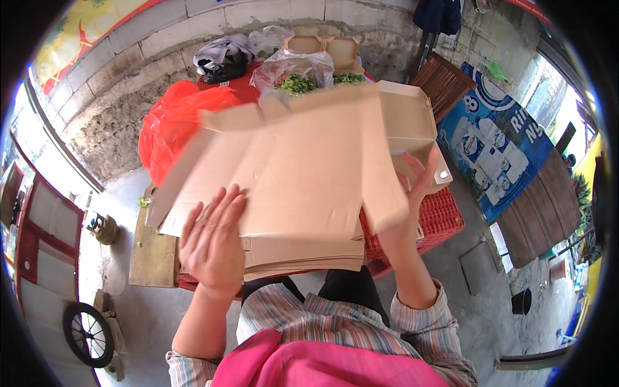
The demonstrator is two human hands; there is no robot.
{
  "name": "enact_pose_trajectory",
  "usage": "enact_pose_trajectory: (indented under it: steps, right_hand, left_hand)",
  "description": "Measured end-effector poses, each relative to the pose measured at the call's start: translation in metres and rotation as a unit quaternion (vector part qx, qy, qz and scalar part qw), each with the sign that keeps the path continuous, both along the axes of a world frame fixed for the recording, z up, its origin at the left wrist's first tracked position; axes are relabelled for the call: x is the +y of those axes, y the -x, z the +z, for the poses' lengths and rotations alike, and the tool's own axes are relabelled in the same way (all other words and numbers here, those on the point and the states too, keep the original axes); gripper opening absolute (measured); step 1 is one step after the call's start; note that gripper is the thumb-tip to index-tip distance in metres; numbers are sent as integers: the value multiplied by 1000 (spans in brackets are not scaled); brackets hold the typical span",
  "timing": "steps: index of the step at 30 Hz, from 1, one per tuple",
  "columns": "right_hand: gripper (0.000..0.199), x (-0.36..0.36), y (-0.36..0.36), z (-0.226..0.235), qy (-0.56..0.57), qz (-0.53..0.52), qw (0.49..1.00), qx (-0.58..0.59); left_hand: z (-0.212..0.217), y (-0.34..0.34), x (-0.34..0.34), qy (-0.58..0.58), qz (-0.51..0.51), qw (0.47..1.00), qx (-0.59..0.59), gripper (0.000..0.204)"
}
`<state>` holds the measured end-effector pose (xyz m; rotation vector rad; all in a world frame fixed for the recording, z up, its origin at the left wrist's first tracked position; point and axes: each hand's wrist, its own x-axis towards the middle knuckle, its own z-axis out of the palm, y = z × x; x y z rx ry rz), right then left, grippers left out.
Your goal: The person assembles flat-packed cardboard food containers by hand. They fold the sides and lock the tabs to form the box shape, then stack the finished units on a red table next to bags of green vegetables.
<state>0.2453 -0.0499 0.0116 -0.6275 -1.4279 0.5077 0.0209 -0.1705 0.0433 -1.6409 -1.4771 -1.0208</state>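
Note:
A brown cardboard box blank (303,174) lies tilted in front of me, above a stack of flattened cardboard (303,255). Its far edge is blurred, and side flaps are bent. My left hand (213,248) rests flat against its near left part, fingers stretched out. At the right flap, my right hand (412,213) is open with fingers spread and pointing up. The flap covers part of that palm, so its thumb is partly hidden. Just beyond the right hand stands an opened cardboard box (406,113).
A red woven table (445,219) carries everything. Toward the back are a red plastic bag (171,129), a clear bag (303,64), leafy greens (296,84) and more open boxes (342,51). A wooden board (151,248) sits at the left, a wooden chair (442,87) at the right.

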Motion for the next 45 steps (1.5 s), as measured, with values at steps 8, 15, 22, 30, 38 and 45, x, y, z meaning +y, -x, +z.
enact_pose_trajectory:
  steps: [8,15,22,30,38,45]
  right_hand:
    - [64,-6,-19,-63,-81,20,957,-276]
    - [61,-4,-43,-81,-134,-14,951,-279]
    - [37,-11,-49,-57,-131,39,897,-421]
    - [20,-5,-62,-58,-29,146,920,-362]
    - [13,6,-43,-60,13,75,925,-372]
    - [11,11,-30,-53,45,63,920,-384]
  left_hand:
    - [-72,-21,9,221,-43,974,17,37]
    - [-67,-18,0,348,-26,937,-2,39]
    - [-37,-24,16,366,-189,911,35,52]
    - [-65,-32,21,359,-237,903,5,47]
    - [-62,-27,25,347,-278,894,-48,42]
    - [-60,-26,25,357,-287,886,-76,37]
